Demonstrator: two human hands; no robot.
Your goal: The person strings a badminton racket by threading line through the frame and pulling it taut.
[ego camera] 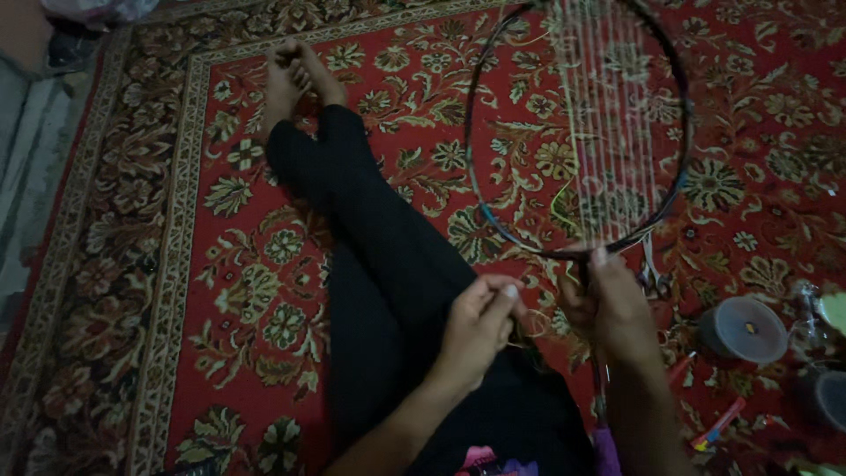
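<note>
Left hand: the left hand [480, 322] is low in the middle of the view, fingers bunched tight, thumb and fingertips pinched on a thin pale string [529, 328] that shows just beside the knuckles.
Right hand: the right hand [617, 308] is just to the right of the left one, closed around the neck of the racket [577, 132] where the hoop narrows, thumb pointing up against the bottom of the frame.
Racket: it's up off the floor and held out ahead of the hands, the dark oval frame tilted away, its top edge cut off by the picture.
Racket strings: pale lines run lengthwise across the right part of the hoop; the left part looks open, and a loose yellowish strand curls near the bottom.
Handle: a purple grip end [606, 449] shows at the bottom edge, below the right wrist.
Legs: black trousers [379, 256] stretch away from the lap, bare feet crossed at the far end.
Scissors: small scissors [650, 273] lie on the carpet just right of the right hand.
Reels: a round grey spool [745, 328] sits on the floor to the right, another at the edge, too dark to make out.
Carpet: a red floral carpet [220, 264] with a patterned border lies under everything.
</note>
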